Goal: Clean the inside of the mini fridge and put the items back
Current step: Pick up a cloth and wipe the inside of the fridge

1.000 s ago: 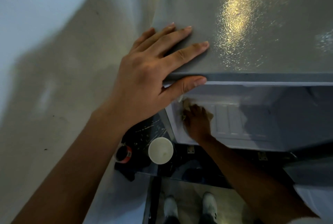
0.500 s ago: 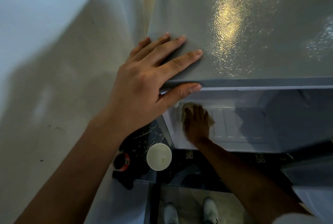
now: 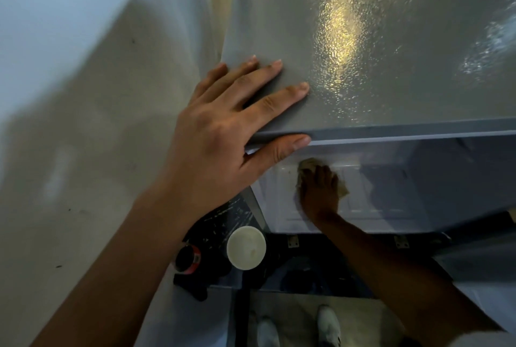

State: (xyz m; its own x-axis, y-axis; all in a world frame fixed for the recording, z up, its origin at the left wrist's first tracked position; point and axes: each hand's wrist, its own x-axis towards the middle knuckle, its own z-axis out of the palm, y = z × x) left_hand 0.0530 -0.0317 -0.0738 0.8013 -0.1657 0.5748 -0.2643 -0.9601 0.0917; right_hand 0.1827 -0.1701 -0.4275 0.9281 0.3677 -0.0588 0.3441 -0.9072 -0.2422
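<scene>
Right hand (image 3: 318, 195) shifted rightward, cloth (image 3: 307, 165) flat on fridge (image 3: 391, 201) floor

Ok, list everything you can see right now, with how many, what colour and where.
mini fridge: one, grey top, open white inside, right
cloth: one, beige, under the right hand inside the fridge
white lid or cup: one, on the floor left of the fridge
red-labelled jar: one, dark, beside the white one
dark bag or cloth: one, black, under them
wall: beige, left
shoes: two, white, bottom
left hand: flat on the fridge top corner
right hand: pressing the cloth
</scene>
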